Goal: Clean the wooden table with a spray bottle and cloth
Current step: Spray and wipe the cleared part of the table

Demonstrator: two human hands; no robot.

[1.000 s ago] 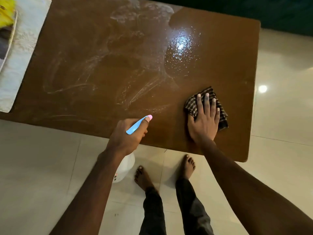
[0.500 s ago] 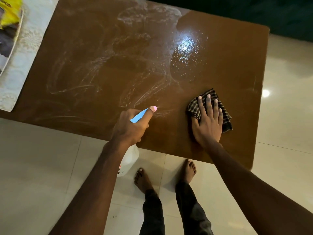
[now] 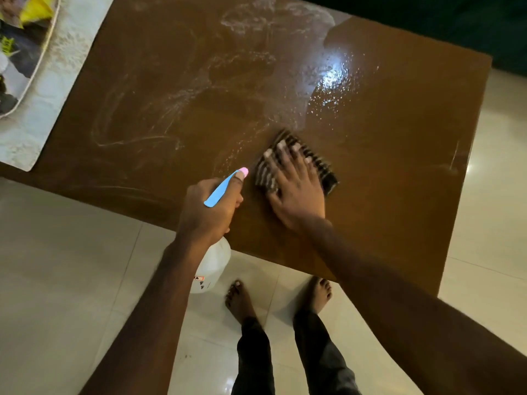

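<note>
Wet, streaked wooden table (image 3: pixel 399 166) bears checked cloth (image 3: pixel 322 166).

The room is dim and warm-toned. A light from overhead throws a hard white glare on the wet patch (image 3: pixel 332 78) of the table (image 3: pixel 399 166), with small sparkles scattered round it. The pale floor (image 3: pixel 499 172) shines faintly. The right hand (image 3: pixel 296 189) and the checked cloth (image 3: pixel 288 163) under it are smeared by motion blur. Table edges bow with the wide lens, and the far corner is dark.
</note>
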